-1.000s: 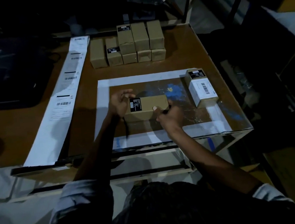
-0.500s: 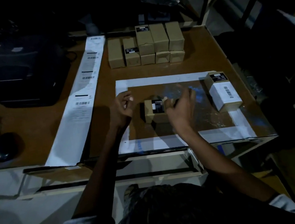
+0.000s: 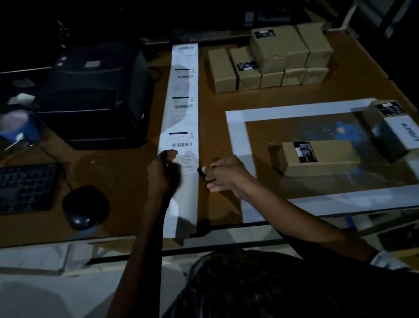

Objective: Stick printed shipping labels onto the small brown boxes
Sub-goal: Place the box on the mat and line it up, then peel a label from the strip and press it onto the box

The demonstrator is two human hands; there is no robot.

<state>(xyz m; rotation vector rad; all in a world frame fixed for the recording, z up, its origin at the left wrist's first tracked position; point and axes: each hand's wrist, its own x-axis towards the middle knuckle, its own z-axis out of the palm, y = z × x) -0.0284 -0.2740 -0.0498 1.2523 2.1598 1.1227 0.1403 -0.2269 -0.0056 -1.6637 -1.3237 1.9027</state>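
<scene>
Label strip point(image 3: 184, 114): being lain along the desk, left of the white frame point(image 3: 237, 139).
Left hand point(image 3: 164, 173): being curled on the strip's left edge, pinching it.
Right hand point(image 3: 225, 175): being held at the strip's right edge, fingers curled; grip unclear.
Brown box point(image 3: 319, 157): being left inside the frame, well right of both hands.

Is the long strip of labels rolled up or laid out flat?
Laid out flat: the label strip runs along the table, with both hands at its near labels.

Nothing legible: I am seeing barcodes and blurred print on the label strip point(image 3: 182, 125), box stickers point(image 3: 305, 151) and labelled box point(image 3: 411, 131).
</scene>
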